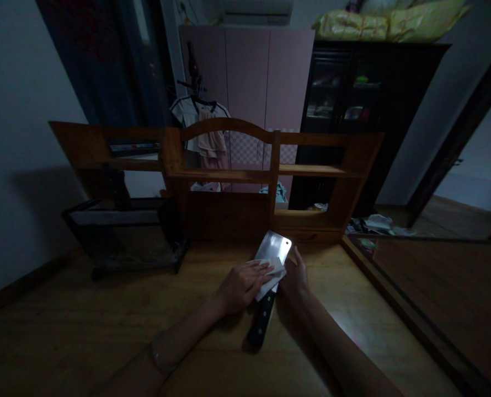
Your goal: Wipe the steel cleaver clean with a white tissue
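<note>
A cleaver with a shiny steel blade (275, 246) and a black handle (261, 324) lies flat on the wooden desk (105, 325). My left hand (242, 284) presses a white cloth (273, 275) onto the blade near the handle, fingers lying flat over the cloth. My right hand (295, 275) rests against the blade's right edge with its fingers stretched along it, steadying the cleaver.
A wooden shelf unit (270, 171) stands at the back of the desk. A black wire rack (121, 231) sits at the back left. Behind are a pink wardrobe (247, 71), hanging clothes (206, 138) and a dark cabinet (353, 94). The desk's right edge (394, 298) drops to the floor.
</note>
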{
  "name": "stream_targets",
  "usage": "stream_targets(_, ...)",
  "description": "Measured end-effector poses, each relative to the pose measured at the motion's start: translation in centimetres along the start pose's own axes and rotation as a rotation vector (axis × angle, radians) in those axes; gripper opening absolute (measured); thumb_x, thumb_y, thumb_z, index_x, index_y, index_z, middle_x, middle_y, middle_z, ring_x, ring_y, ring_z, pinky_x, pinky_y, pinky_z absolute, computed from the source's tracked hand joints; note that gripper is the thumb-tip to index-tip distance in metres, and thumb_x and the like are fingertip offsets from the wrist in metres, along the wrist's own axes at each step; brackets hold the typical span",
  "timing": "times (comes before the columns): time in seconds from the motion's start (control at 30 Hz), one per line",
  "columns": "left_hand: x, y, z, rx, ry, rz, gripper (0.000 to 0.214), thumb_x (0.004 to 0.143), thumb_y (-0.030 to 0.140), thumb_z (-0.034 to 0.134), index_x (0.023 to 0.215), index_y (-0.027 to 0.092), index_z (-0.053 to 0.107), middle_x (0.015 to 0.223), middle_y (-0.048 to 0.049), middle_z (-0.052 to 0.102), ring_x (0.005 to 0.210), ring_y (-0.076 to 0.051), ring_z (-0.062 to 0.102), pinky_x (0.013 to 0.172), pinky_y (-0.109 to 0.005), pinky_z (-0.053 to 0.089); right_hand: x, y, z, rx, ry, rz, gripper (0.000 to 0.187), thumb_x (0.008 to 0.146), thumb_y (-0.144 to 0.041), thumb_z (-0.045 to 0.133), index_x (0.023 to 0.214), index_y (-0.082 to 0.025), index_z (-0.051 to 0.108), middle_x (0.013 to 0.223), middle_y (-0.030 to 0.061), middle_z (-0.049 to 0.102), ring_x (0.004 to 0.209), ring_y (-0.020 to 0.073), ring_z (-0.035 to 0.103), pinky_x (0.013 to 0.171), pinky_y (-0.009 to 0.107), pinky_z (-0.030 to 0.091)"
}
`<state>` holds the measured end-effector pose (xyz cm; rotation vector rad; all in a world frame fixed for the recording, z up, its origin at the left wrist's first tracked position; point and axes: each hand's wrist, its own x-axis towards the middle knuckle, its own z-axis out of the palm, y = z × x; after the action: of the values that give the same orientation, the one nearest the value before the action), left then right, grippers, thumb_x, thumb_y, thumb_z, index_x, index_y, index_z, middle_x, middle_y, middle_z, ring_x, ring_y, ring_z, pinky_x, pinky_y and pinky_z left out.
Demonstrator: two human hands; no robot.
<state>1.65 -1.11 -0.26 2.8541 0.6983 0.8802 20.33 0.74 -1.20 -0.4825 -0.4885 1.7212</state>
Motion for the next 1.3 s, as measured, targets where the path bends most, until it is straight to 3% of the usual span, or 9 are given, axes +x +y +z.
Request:
stream_targets(0.23,-0.4,-1.7,-0.1,0.060,0.206,-0.158,0.042,0.102,0.018,0.032,0.133,0.022,0.059,0.139,-0.0011,0.054,0.135,-0.015,0.044,0.116,-0.038,0.035,-0.3,-0.1,0.4,0.030,0.054,0.015,0.044,0.097,-0.049,0.045,0.101,-0.012,0.069,0.093,0.0135,0.072,0.080,0.0291,0.069,0.079,0.043,0.056)
stream_targets(0.33,-0.4,-1.5,-0.3,0.061,0.244,-0.115,0.044,0.101,0.016,0.031,0.136,0.022,0.056,0.141,-0.0017,0.052,0.135,-0.016,0.044,0.116,-0.040,0.034,-0.2,0.0,0.3,0.044,0.031,-0.001,0.045,0.097,-0.049,0.043,0.101,-0.011,0.068,0.094,0.0135,0.072,0.084,0.0294,0.069,0.082,0.043,0.055)
stream_targets(0.5,-0.1,0.3,-0.5,-0.013,0.020,0.111,0.043,0.100,0.017,0.035,0.137,0.023,0.056,0.142,-0.0010,0.052,0.136,-0.017,0.043,0.116,-0.040,0.034,0.0,-0.1,-0.1,0.002,0.089,0.035,0.046,0.097,-0.052,0.044,0.091,-0.013,0.068,0.078,0.0121,0.071,0.067,0.0287,0.069,0.068,0.041,0.056)
stream_targets(0.63,0.1,0.5,-0.1,-0.017,-0.035,0.100,0.041,0.100,0.018,0.036,0.134,0.024,0.058,0.139,-0.0004,0.054,0.132,-0.015,0.047,0.116,-0.038,0.034,-0.1,-0.2,0.0,0.002,0.087,0.046,0.050,0.098,-0.053,0.039,0.092,-0.012,0.068,0.081,0.0139,0.071,0.071,0.0301,0.069,0.070,0.043,0.056)
stream_targets(0.73,-0.1,-0.4,0.1,0.010,0.042,0.010,0.042,0.101,0.017,0.033,0.134,0.023,0.058,0.140,-0.0003,0.054,0.133,-0.014,0.046,0.116,-0.037,0.034,-0.3,-0.1,0.3,0.024,0.060,0.030,0.049,0.098,-0.052,0.039,0.095,-0.012,0.068,0.084,0.0134,0.071,0.078,0.0304,0.069,0.076,0.044,0.056)
stream_targets(0.93,-0.5,-2.3,0.1,0.108,0.318,-0.203,0.042,0.101,0.017,0.031,0.133,0.020,0.059,0.139,-0.0031,0.055,0.132,-0.015,0.047,0.115,-0.039,0.036,-0.6,0.0,0.6,0.026,0.037,0.012,0.044,0.095,-0.051,0.048,0.106,-0.013,0.068,0.094,0.0125,0.072,0.087,0.0304,0.069,0.081,0.045,0.055)
stream_targets(1.0,-0.6,-2.0,-0.2,0.070,0.281,-0.127,0.044,0.102,0.018,0.029,0.137,0.021,0.055,0.143,-0.0029,0.050,0.135,-0.016,0.044,0.116,-0.041,0.034,-0.5,0.0,0.6,0.019,0.036,0.003,0.045,0.094,-0.052,0.047,0.105,-0.013,0.068,0.095,0.0129,0.072,0.087,0.0306,0.069,0.079,0.045,0.055)
stream_targets(1.13,-0.2,-0.1,-0.7,-0.036,0.042,0.090,0.046,0.102,0.020,0.027,0.142,0.023,0.050,0.148,-0.0018,0.045,0.139,-0.016,0.038,0.117,-0.041,0.031,-0.3,-0.1,0.2,-0.031,0.093,0.021,0.043,0.093,-0.052,0.048,0.094,-0.014,0.069,0.082,0.0114,0.072,0.072,0.0286,0.069,0.068,0.041,0.056)
stream_targets(1.3,0.2,0.8,-0.7,-0.109,-0.130,0.094,0.047,0.104,0.022,0.021,0.140,0.024,0.052,0.146,-0.0003,0.047,0.138,-0.015,0.040,0.118,-0.039,0.029,-0.2,-0.2,-0.2,-0.052,0.142,0.038,0.045,0.093,-0.054,0.047,0.092,-0.014,0.068,0.076,0.0112,0.071,0.063,0.0288,0.067,0.061,0.041,0.056)
